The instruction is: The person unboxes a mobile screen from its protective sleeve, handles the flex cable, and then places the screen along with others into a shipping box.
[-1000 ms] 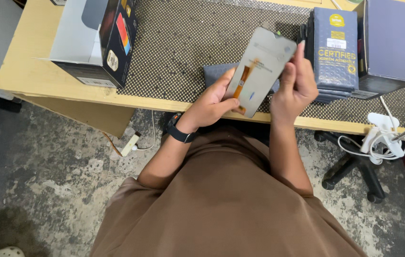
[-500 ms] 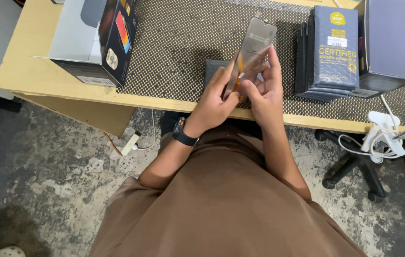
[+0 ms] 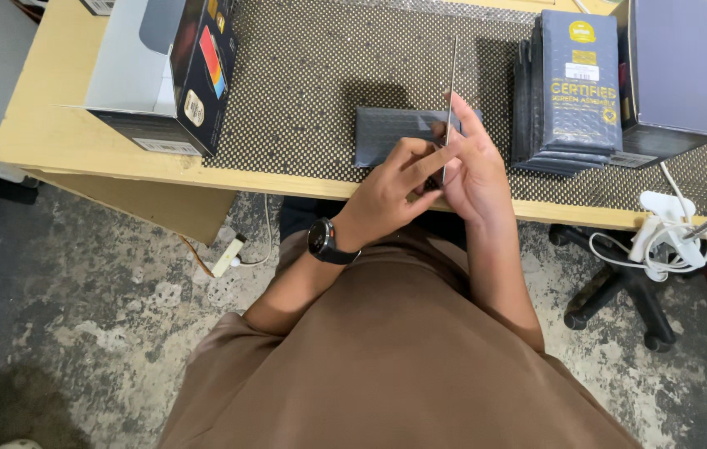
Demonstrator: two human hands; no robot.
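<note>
Both my hands hold a thin flat phone screen panel [image 3: 451, 83] edge-on to the camera, so it shows only as a narrow upright line above the table. My left hand [image 3: 391, 187], with a black watch on its wrist, pinches the panel's lower end. My right hand [image 3: 474, 162] grips the same lower end from the right side. Just behind the hands a dark padded sleeve [image 3: 391, 133] lies flat on the dotted black mat [image 3: 312, 83].
An open grey and black box [image 3: 162, 75] stands at the left on the wooden table [image 3: 54, 125]. A stack of dark blue flat boxes [image 3: 573, 91] and a taller purple box [image 3: 669, 71] stand at the right. White cables [image 3: 661, 237] hang off the edge above a chair base [image 3: 619, 291].
The panel has been turned from showing its flat face to standing edge-on. Both hands have drawn closer together over its lower end, moving slightly left.
</note>
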